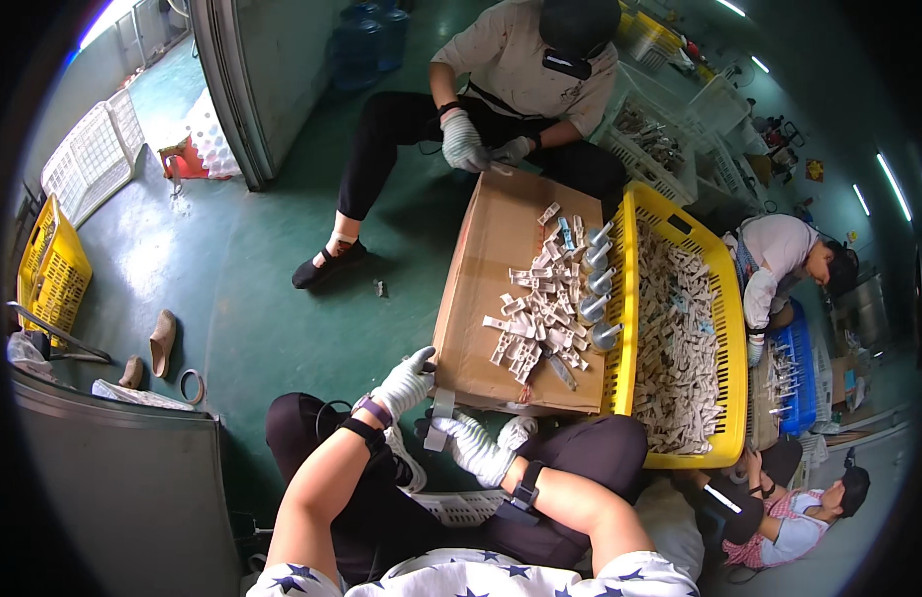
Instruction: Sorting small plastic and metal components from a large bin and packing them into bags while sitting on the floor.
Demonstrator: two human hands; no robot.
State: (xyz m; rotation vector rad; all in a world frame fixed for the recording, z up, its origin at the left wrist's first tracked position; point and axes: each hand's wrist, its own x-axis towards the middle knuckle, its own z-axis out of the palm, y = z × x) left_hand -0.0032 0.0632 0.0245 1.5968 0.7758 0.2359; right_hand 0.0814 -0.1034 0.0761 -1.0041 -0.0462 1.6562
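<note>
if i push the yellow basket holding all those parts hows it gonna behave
The yellow basket is probably heavy, given its broad heap of pale parts. Its slotted walls look fairly stiff. The parts, lying loose, may shift.

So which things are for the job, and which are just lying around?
Likely for the job:
pale piece in the right hand
small pale parts
cardboard box under them
yellow basket of parts

Likely just lying about:
tan shoes
grey ring
blue jugs

green floor [247, 269] (patched with glare) meets a greenish wall [304, 85] at its far left edge; tube lights [894, 187] glow toward its far right corner.
</note>
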